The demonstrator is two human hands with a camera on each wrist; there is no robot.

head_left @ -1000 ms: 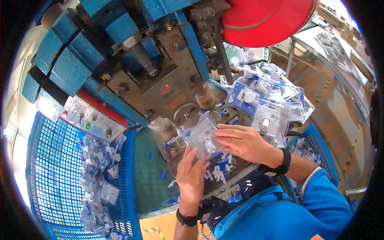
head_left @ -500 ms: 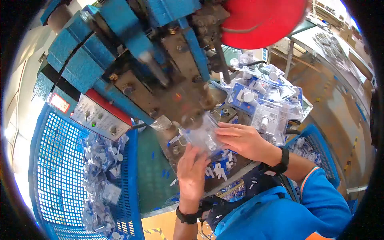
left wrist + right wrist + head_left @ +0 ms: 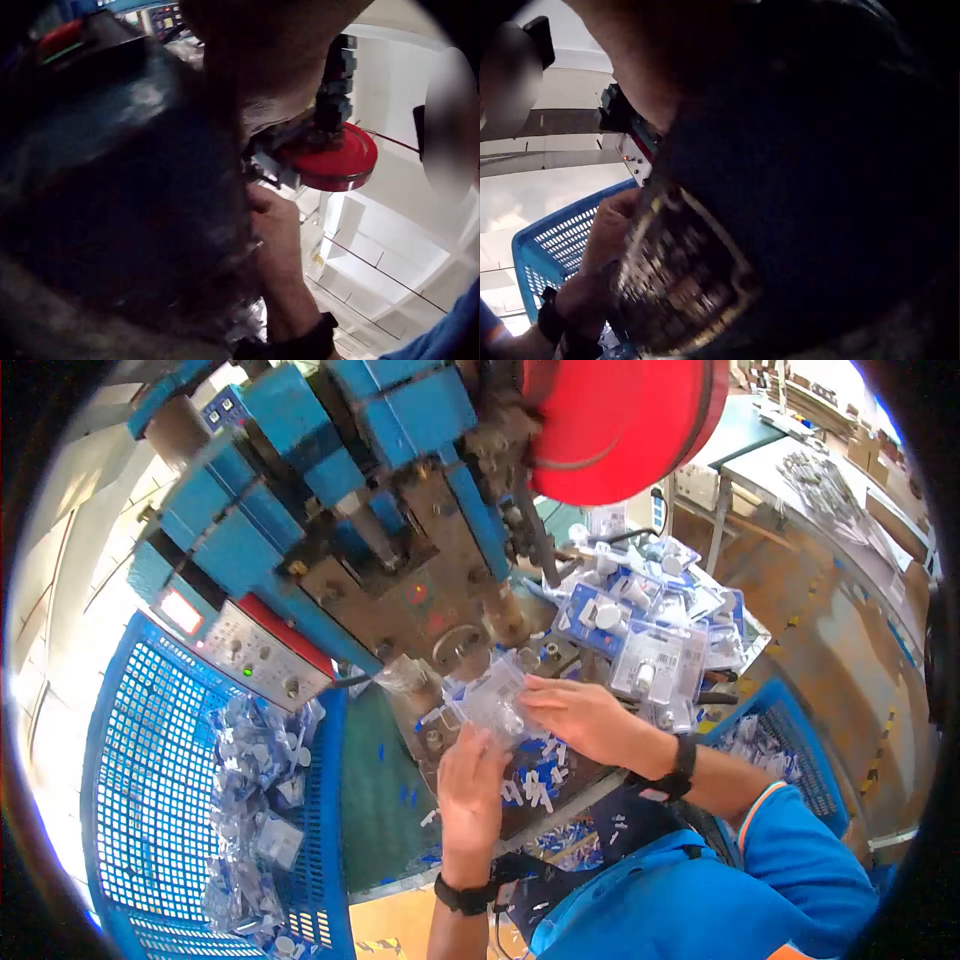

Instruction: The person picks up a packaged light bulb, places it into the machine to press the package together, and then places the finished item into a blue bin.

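Note:
A clear blister pack (image 3: 490, 698) lies at the front of a blue press (image 3: 425, 600), partly under its metal head. The straight fingers of my right hand (image 3: 590, 722) rest over the pack's right edge, the thumb hidden. My left hand (image 3: 470, 785) touches the pack's near left edge with its fingertips. In the left wrist view the right hand (image 3: 277, 229) shows beyond dark, blurred shapes. The left hand (image 3: 607, 232) appears in the right wrist view in front of a blue basket.
Loose white and blue pieces (image 3: 535, 780) are scattered before the press. More packs (image 3: 650, 595) are heaped at its right. A blue basket (image 3: 130, 760) on the left holds several packs; another basket (image 3: 800, 735) stands at lower right. A red wheel (image 3: 620, 430) juts out above.
The head view has swung slightly, shifting the scene. The press head looked blurred half a second ago and is sharper now. Both hands have stayed at the blister pack's edges.

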